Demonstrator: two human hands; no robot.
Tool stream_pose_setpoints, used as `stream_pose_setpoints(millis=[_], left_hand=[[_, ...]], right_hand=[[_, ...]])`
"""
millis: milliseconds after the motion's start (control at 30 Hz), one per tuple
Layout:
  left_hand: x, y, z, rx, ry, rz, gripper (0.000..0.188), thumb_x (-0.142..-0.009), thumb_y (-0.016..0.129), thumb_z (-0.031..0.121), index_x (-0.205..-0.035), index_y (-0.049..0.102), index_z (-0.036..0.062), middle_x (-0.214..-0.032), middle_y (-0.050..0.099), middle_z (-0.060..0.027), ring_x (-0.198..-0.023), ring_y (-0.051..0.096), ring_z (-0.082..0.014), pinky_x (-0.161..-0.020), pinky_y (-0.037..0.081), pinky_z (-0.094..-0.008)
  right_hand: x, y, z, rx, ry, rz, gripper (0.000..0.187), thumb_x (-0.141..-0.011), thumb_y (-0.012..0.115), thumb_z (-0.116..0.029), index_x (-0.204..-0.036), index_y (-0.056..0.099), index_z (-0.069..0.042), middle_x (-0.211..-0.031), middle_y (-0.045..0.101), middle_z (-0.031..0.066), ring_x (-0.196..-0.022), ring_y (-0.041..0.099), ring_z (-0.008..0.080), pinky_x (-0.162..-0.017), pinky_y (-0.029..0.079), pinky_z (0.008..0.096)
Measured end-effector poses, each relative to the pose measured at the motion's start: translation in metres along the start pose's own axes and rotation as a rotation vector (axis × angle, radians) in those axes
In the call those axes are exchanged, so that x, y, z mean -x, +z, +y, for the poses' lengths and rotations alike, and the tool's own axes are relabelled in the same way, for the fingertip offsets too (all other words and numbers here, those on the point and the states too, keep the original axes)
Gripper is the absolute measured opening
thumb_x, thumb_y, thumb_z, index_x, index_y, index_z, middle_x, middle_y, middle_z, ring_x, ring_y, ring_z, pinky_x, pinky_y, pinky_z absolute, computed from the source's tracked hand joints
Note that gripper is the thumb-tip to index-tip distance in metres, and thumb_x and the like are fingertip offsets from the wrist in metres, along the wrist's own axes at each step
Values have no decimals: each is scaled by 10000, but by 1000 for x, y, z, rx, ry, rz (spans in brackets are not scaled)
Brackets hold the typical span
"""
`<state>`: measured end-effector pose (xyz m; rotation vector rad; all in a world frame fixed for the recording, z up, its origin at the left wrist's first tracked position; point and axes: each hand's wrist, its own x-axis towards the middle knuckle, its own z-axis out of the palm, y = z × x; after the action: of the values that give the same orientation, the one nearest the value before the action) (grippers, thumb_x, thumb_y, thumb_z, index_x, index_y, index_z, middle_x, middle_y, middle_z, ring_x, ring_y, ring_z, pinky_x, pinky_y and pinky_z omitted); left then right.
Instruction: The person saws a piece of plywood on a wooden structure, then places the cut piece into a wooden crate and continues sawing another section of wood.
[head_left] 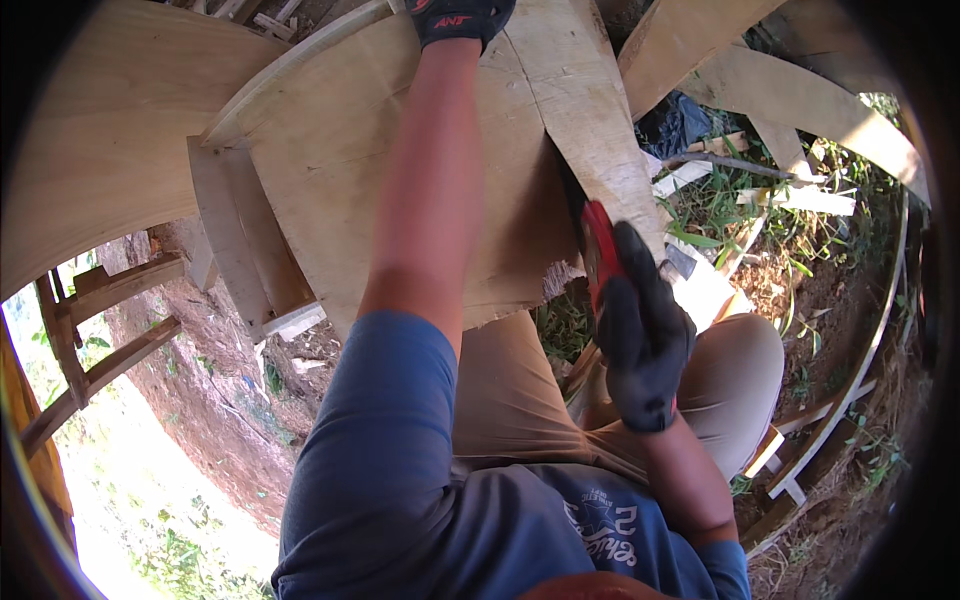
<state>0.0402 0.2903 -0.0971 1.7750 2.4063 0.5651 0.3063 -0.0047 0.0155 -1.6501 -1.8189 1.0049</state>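
Beside grassy ground (pixel 710 212), we are gripping the saw (pixel 599 240) in our right hand (pixel 645 340) while our left hand (pixel 460 20), grip unclear, is resting on probably stiff plywood (pixel 320 190) before us, best held edgewise.

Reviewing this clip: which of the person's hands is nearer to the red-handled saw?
The right. The right hand grips the red-handled saw; the left hand is away from it, up on the plywood panel at the picture's top edge.
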Motion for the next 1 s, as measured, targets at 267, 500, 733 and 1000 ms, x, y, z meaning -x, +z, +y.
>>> stream_pose_setpoints(millis=[267,500,733,1000], left_hand=[[-1,15,0,-47,-54,-25,651,-1052,484,631,-1253,799,98,-1310,760,-209,-1234,707,-416,-1074,524,-551],[-8,6,-2,-54,-61,-223,901,-1014,346,835,-1276,791,97,-1372,725,-237,-1282,684,-441,-1082,518,-552],[9,3,4,2,62,-20,632,-1112,369,608,-1276,750,131,-1313,734,-227,-1202,702,-423,-991,540,-590],[156,-73,-66,-136,367,-12,654,-1057,603,517,-1562,562,102,-1607,558,-198,-1479,510,-406,-1253,369,-548]], right_hand=[[157,-89,17,213,198,-247,448,-1043,626,-113,-1458,634,55,-1358,723,277,-1124,778,360,-865,619,422],[177,-125,4,43,410,-81,473,-1052,532,-58,-1508,623,32,-932,723,90,-726,630,133,-704,520,276],[189,-147,36,-212,344,138,475,-1065,613,-217,-1467,652,32,-986,767,106,-681,622,116,-665,518,320],[171,-169,48,-556,324,185,470,-1056,612,-146,-1483,637,48,-1149,718,80,-716,566,59,-641,467,242]])
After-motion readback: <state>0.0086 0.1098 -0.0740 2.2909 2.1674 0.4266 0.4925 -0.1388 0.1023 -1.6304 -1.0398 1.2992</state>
